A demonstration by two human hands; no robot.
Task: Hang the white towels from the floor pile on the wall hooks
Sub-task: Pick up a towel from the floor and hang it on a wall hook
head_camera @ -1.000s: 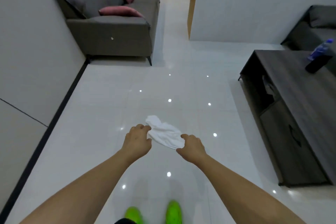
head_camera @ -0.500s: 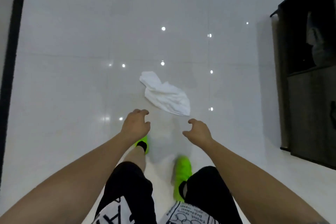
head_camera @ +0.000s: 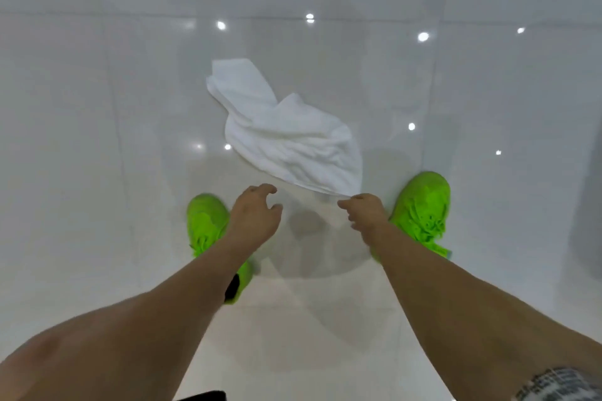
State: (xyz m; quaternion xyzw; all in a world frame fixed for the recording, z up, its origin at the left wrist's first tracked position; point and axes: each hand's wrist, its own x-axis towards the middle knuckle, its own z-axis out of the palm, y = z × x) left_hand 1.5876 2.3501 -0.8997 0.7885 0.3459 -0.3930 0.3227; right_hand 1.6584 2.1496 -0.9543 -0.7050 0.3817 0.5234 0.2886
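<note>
A crumpled white towel lies on the glossy white tile floor, straight ahead of my feet. My left hand hovers just short of the towel's near edge with its fingers loosely curled, holding nothing. My right hand is at the towel's near right corner, its fingertips meeting the cloth. The back of the hand hides whether they pinch it. No wall hooks are in view.
My bright green shoes stand on either side of my hands, the left shoe and the right shoe. A dark piece of furniture shows at the right edge. White floor tiles fill everything else.
The view has tilted from the room down to the floor as I bent lower. Both hands dropped towards the towel's near edge, and my right hand has reached its corner.
</note>
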